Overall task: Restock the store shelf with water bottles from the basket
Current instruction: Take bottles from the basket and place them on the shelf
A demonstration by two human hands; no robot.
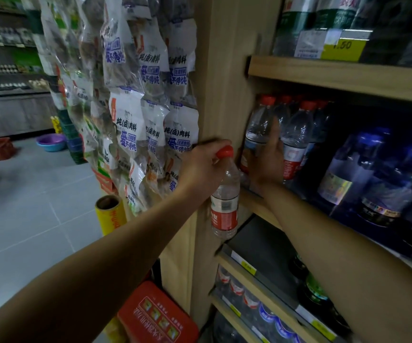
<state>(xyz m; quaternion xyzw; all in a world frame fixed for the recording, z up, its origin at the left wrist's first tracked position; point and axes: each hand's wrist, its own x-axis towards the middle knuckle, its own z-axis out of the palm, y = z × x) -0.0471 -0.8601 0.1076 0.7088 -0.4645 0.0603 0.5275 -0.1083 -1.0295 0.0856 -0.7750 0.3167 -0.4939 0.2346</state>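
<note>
Your left hand (pixel 205 167) is clamped around the neck of a clear plastic water bottle with a red cap and red label (pixel 224 201), fingers curled just under the cap, so the bottle hangs upright and off the shelf, just in front of the light wooden shelf upright (pixel 224 78). Holding it by the neck keeps the body free to slide in base first, I'd guess. Your right hand (pixel 267 159) is already inside the bay, fingers wrapped round the clear body of the front-left red-capped bottle on the middle shelf (pixel 257 134); looks like you're seating it against the upright to open a slot for the one you're carrying. More red-capped bottles (pixel 296 134) stand touching right beside it, so the row fills left to right. Further right on the same wooden shelf board (pixel 257 206) sit dark blue-capped bottles (pixel 363 169), a different product; keep clear of them. Basket isn't identifiable in this view. Likely next: right hand out, left hand lifts the bottle over the shelf lip. Watch the clearance under the upper shelf board (pixel 336 75); the caps sit close beneath it.
</note>
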